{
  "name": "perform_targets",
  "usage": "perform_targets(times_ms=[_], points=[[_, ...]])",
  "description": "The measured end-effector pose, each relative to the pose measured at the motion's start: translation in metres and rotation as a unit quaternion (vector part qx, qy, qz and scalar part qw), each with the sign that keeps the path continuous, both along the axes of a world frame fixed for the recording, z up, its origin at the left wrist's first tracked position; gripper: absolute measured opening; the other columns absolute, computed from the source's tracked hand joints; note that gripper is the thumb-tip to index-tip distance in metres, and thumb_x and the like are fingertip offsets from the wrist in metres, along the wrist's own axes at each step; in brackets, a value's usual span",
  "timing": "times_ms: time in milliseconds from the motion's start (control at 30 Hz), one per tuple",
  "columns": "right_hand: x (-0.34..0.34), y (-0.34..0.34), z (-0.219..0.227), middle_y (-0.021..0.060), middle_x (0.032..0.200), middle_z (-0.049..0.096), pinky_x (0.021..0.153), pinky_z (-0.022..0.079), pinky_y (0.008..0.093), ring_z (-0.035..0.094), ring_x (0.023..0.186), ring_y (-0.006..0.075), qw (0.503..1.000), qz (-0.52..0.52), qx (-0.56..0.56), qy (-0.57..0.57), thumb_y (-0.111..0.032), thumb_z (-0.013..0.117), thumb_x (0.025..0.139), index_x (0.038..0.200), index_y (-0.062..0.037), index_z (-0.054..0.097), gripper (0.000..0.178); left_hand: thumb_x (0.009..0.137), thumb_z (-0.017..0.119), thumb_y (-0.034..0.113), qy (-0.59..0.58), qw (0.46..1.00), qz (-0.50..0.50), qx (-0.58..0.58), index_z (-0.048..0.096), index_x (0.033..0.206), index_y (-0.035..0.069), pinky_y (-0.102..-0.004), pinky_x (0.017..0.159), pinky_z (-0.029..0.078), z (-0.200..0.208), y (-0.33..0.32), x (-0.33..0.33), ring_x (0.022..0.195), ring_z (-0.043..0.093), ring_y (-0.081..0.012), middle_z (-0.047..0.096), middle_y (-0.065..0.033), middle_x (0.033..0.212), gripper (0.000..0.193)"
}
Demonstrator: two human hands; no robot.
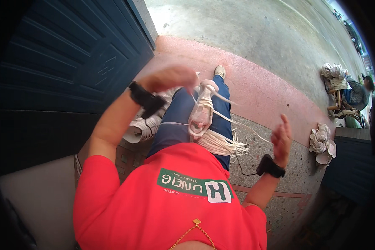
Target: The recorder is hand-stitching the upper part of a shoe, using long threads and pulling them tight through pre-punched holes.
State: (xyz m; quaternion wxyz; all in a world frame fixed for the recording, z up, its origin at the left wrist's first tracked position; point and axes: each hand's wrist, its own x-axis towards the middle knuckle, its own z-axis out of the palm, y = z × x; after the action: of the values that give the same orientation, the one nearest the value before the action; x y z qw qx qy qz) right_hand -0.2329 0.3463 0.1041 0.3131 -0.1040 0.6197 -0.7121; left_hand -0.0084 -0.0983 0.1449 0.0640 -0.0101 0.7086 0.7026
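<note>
A white shoe upper (201, 114) lies lengthwise across my lap, with loose white laces trailing from both sides. My left hand (171, 79) is over its far left side, close to a strand of lace; motion smears the fingers, hiding their grip. Out to the right, away from the shoe upper, my right hand (281, 139) is raised with the index finger extended. Its other fingers are curled at the end of a long white shoelace (250, 128) that runs from the upper. A thick bundle of white laces (221, 143) rests on my right thigh.
More white shoe uppers (148, 127) are piled beside my left leg. Another cluster of uppers (322, 143) sits on the floor at the right. A dark panelled door (79, 54) stands close on the left. Farther right, a person (356, 93) sits near stacked white pieces.
</note>
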Motion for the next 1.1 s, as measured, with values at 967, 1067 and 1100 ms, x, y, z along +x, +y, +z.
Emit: perform_targets(times_ms=[967,1067,1100], points=[[0.09,-0.132,-0.129,0.0228,0.085,0.072,0.074,0.053,0.0502,0.07,0.085,0.0431,0.867,0.218,0.336,0.297,-0.034,0.062,0.097,0.094,-0.0046,0.074,0.032,0.082,0.066,0.021,0.032,0.766,0.006,-0.642,0.07,0.079,0.015,-0.0435,0.07,0.042,-0.123,0.12,0.002,0.077,0.069,-0.0261,0.071,-0.0092,0.078,0.009],[0.089,-0.135,-0.13,0.0229,0.091,0.072,0.076,0.053,0.0497,0.07,0.087,0.0432,0.87,0.214,0.341,0.285,-0.035,0.062,0.097,0.1,-0.0052,0.074,0.032,0.082,0.065,0.02,0.014,0.783,0.017,-0.622,0.071,0.079,0.012,-0.0443,0.069,0.043,-0.128,0.123,0.004,0.074,0.069,-0.0286,0.07,-0.0105,0.074,0.01],[0.089,-0.136,-0.129,0.0228,0.093,0.072,0.076,0.053,0.0498,0.07,0.087,0.0433,0.875,0.203,0.334,0.285,-0.035,0.063,0.096,0.103,-0.0057,0.073,0.031,0.082,0.065,0.02,0.007,0.786,0.038,-0.617,0.07,0.079,0.012,-0.0447,0.069,0.044,-0.131,0.124,0.006,0.072,0.069,-0.0293,0.07,-0.0108,0.073,0.01]])
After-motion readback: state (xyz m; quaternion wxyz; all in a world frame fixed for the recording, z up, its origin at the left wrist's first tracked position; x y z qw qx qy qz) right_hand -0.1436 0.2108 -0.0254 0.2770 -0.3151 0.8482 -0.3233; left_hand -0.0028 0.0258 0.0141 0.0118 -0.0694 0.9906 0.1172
